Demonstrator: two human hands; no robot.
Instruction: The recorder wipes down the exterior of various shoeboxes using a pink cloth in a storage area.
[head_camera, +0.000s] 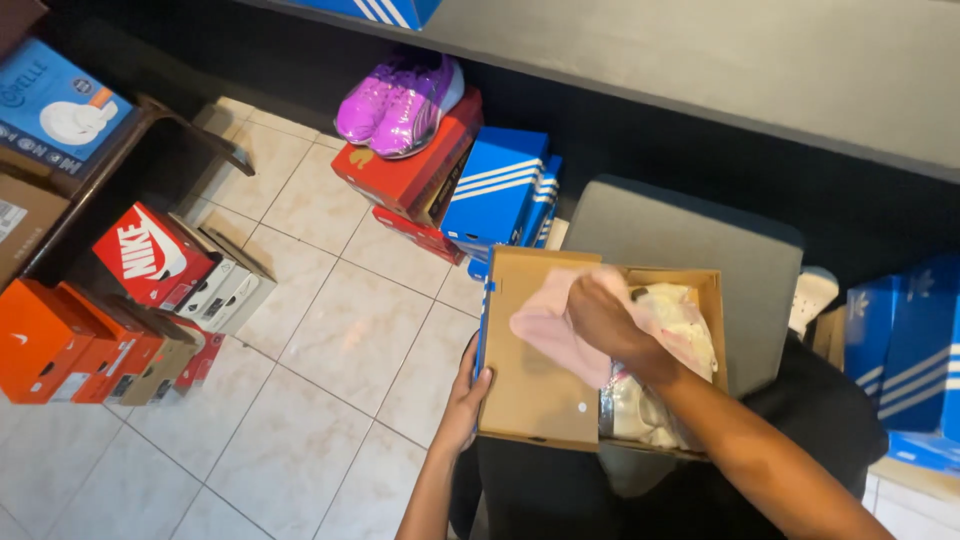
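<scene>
Cardboard shoebox (535, 385), open, brown inside with a blue outer wall, is rested on the lap against a grey cushioned stool (700, 235). Its left edge is gripped by the left hand (468, 400), fingers curled over the rim. Pink cloth (545, 325) is clamped in the right hand (605, 315) over pale shoes (645, 415) inside.

Left hand (465, 400) near-left, fingers curled in a grip, forearm low; right hand (605, 318) reaching from right, fingers closed, palm down.
</scene>
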